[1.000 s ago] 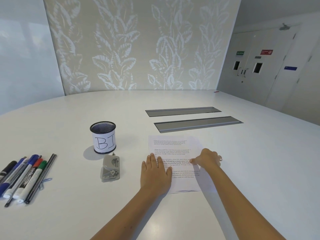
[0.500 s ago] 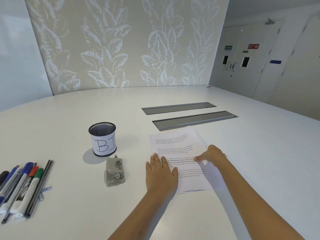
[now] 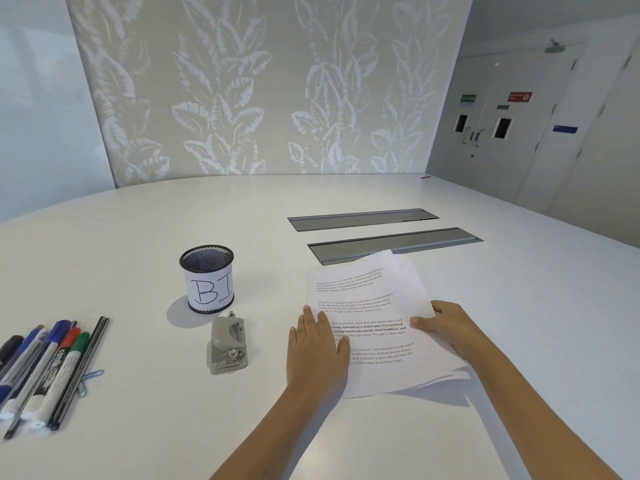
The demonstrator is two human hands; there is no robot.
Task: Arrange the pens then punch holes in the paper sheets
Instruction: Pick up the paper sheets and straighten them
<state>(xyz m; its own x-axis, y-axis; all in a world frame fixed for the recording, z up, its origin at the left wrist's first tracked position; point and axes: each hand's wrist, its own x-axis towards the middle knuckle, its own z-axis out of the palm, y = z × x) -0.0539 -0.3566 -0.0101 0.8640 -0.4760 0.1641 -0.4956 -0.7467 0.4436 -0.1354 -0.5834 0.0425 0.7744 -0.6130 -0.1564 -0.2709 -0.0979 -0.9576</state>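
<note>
A thin stack of printed paper sheets (image 3: 372,306) lies on the white table (image 3: 138,237), its right side lifted. My left hand (image 3: 317,351) rests flat, fingers spread, on the stack's left edge. My right hand (image 3: 446,323) grips the right edge, thumb on top and fingers underneath. A grey hole punch (image 3: 228,344) sits just left of the paper. Behind it stands a black mesh pen cup (image 3: 207,278) labelled "BI". Several pens and markers (image 3: 45,368) lie side by side at the far left.
Two grey cable-tray slots (image 3: 363,219) (image 3: 394,244) are set into the table behind the paper; the sheet's far corner overlaps the nearer one. A blue paper clip (image 3: 90,377) lies beside the pens. Doors stand at the far right.
My right hand has shifted from pressing on top of the sheets to gripping their right edge and lifting it. The stack has turned slightly. My left hand stays flat on the left edge.
</note>
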